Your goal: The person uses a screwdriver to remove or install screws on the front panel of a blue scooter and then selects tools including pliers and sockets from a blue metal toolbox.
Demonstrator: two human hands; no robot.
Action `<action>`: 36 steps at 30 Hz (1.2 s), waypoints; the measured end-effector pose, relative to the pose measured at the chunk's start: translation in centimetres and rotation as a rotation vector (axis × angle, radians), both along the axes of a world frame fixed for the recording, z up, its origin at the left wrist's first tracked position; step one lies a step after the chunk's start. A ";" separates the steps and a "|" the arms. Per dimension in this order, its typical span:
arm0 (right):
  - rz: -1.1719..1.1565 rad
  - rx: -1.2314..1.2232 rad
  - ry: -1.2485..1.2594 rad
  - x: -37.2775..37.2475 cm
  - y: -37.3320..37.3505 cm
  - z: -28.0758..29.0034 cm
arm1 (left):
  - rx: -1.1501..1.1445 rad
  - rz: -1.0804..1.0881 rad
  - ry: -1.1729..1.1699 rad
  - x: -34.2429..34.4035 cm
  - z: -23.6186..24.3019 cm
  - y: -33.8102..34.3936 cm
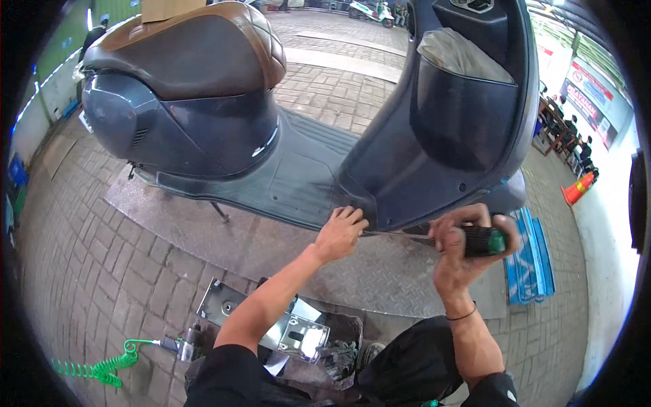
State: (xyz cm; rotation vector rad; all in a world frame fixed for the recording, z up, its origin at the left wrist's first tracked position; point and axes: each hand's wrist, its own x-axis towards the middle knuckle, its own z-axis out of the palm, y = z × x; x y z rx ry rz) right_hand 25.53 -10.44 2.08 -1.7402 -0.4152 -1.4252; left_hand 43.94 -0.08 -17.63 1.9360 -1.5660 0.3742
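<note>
A dark blue scooter [203, 139] with a brown and black seat stands side-on before me. My right hand [464, 254] is closed round the black and green handle of a screwdriver [483, 240]. The screwdriver lies roughly level, its thin shaft running left under the lower edge of the front panel toward my other hand. My left hand [341, 234] is at the near edge of the footboard [302, 183], its fingers bent and close together. Its thumb, the screwdriver's tip and whatever the fingers hold are hidden.
A metal plate [271, 254] lies under the scooter. Near my legs are a tray [352, 329] of small parts and an air tool [190, 342] on a green coiled hose [108, 370]. At right stand a blue toolbox [530, 261] and an orange cone [578, 189].
</note>
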 end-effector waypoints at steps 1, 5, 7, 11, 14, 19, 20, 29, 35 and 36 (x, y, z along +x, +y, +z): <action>0.004 -0.003 0.000 -0.4 0.0 0.7 | 0.014 0.000 -0.010 -0.1 -0.1 -0.3; -0.113 0.136 -0.047 -3.3 0.9 3.6 | 0.040 0.008 -0.011 0.1 0.1 -0.7; -0.117 0.149 -0.102 -4.1 1.5 4.5 | 0.093 0.020 -0.013 0.1 0.2 -0.7; -0.149 0.079 -0.101 -4.7 1.3 4.1 | 0.109 0.033 -0.057 0.2 0.2 -0.8; -0.150 0.088 -0.073 -4.8 0.9 3.8 | 0.105 0.020 -0.057 -0.1 0.3 -1.4; -0.143 0.170 -0.020 -4.5 0.9 2.8 | 0.041 0.023 -0.125 -0.4 -0.1 -0.9; -0.128 0.158 -0.001 -4.5 0.8 2.5 | 0.043 0.021 -0.123 -0.3 -0.3 -1.0; -0.052 0.111 0.037 -4.6 0.7 1.5 | -0.050 0.057 -0.116 -0.8 -1.0 -1.4; -0.081 0.093 0.023 -5.0 0.7 2.2 | -0.098 0.158 -0.126 -0.6 -3.7 -1.6; -0.111 0.122 0.017 -5.1 0.9 2.3 | -0.089 0.187 -0.183 -0.4 -5.2 -1.7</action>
